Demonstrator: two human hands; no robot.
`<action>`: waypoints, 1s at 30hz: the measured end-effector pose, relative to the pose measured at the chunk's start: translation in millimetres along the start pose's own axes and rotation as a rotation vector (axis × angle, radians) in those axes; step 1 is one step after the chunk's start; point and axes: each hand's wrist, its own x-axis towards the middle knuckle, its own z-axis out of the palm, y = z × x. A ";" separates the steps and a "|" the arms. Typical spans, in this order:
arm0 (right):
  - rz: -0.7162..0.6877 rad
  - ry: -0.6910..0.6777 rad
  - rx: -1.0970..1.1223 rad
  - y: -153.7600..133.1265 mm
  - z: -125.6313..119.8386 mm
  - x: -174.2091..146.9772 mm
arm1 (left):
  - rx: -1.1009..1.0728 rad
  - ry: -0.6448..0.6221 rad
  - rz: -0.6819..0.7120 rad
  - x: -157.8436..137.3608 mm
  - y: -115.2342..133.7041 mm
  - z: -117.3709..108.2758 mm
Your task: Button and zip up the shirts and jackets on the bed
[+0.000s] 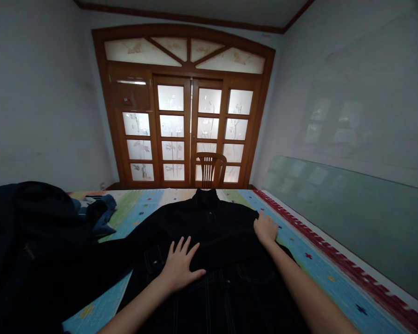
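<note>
A black jacket (209,241) with pale stitching and small metal buttons lies spread out before me, its collar (206,197) at the far end. One sleeve (226,248) appears folded across the front; the other stretches out to the left. My left hand (181,264) rests palm down on the front, fingers spread. At the right shoulder edge, my right hand (266,228) has its fingers curled in against the fabric. The fold between those fingers is partly hidden.
Dark clothing (31,222) is heaped at the left, with a blue garment (106,213) beside it. A striped, patterned cloth (320,273) covers the surface under the jacket. Beyond its far edge stands a wooden chair (209,169), before glazed wooden doors (191,125). A pale green panel (351,208) lines the right wall.
</note>
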 end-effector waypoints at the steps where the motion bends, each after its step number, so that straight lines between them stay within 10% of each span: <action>1: -0.078 0.011 0.010 -0.7 -1.1 -2.9 | -0.007 0.002 -0.002 -0.1 0.2 -0.2; 10: -0.473 -0.082 0.059 8.5 -2.8 -46.9 | -0.126 0.139 -0.025 1.7 -7.3 4.5; 18: -0.651 -0.252 0.129 22.8 -8.7 -79.0 | 0.136 0.434 0.015 -27.0 -24.5 -36.3; 24: -0.652 -0.232 0.150 22.6 -10.4 -81.9 | 0.425 0.335 -0.260 -63.6 -94.9 -64.1; 30: -0.673 -0.202 0.165 23.2 -10.6 -84.1 | 0.278 0.086 -0.419 -98.9 -142.9 -101.4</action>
